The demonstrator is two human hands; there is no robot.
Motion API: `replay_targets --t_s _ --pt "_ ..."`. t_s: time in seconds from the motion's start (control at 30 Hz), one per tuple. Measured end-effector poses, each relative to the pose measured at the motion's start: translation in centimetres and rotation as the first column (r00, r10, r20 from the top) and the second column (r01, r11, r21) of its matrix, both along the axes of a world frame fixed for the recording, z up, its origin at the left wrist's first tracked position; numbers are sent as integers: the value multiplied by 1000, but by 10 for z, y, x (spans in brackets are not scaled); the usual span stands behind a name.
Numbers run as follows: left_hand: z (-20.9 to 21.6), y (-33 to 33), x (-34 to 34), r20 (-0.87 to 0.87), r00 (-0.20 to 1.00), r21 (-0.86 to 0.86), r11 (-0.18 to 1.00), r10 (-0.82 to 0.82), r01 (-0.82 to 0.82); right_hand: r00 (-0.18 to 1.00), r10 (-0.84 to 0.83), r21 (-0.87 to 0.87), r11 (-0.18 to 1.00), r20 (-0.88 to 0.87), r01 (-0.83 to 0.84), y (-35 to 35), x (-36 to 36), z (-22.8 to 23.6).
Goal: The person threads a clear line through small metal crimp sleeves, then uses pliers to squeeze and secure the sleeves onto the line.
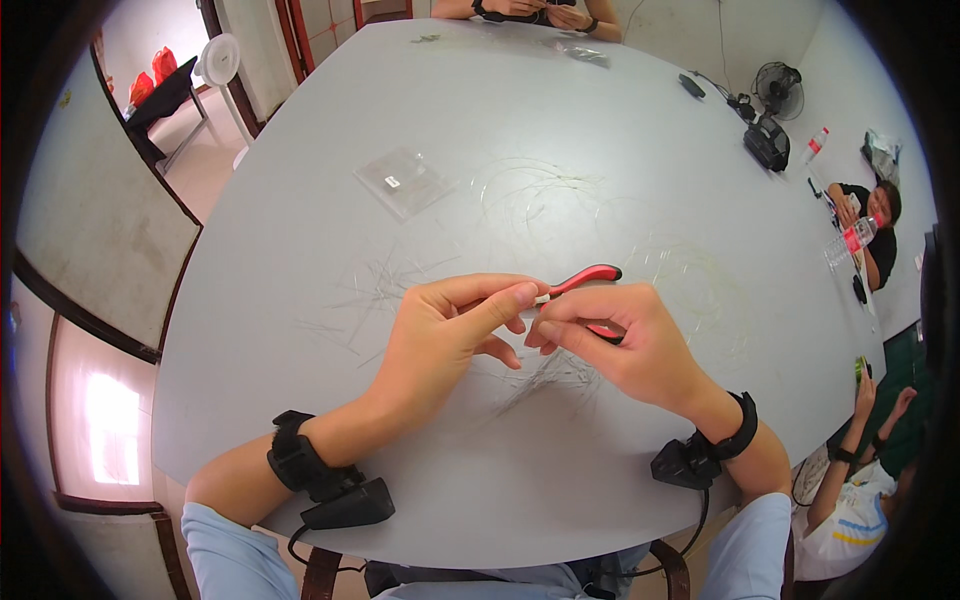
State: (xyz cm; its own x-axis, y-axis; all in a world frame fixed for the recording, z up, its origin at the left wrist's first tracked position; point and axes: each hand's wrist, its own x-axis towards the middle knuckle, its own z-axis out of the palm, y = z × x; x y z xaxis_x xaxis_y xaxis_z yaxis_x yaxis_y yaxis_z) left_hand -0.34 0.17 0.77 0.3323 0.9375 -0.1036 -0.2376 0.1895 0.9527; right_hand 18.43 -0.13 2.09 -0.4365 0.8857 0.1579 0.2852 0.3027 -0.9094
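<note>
My left hand [455, 320] and my right hand [625, 340] meet over the middle of the near table. Thumb and forefinger of the left hand pinch a tiny whitish piece [543, 298], too small to name. The right thumb and fingertips are pressed together just beside it; what they hold, if anything, cannot be made out. Partly hidden behind the right hand is a pair of pliers with red and black handles [590, 276], apparently on the table. Below the hands lies a loose bundle of thin wire pieces [548, 382]. More thin straight pieces [380, 285] are scattered beside my left hand.
Beyond my hands are a clear flat plastic box [403, 183] and loose coils of thin wire [535, 190]. A small bag [583, 53] lies near a person's hands at the far edge. A black case [767, 145], fan [778, 92] and bottle [855, 240] stand right.
</note>
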Motion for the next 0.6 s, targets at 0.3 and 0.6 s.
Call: replay_targets --t_s 0.3,0.6 --pt "2 0 -3 81 996 -25 999 -30 32 995 84 -124 989 54 -77 0 2 3" --pt "2 1 -2 98 995 -19 1000 -4 6 977 27 -201 977 -211 -71 5 1 -1"
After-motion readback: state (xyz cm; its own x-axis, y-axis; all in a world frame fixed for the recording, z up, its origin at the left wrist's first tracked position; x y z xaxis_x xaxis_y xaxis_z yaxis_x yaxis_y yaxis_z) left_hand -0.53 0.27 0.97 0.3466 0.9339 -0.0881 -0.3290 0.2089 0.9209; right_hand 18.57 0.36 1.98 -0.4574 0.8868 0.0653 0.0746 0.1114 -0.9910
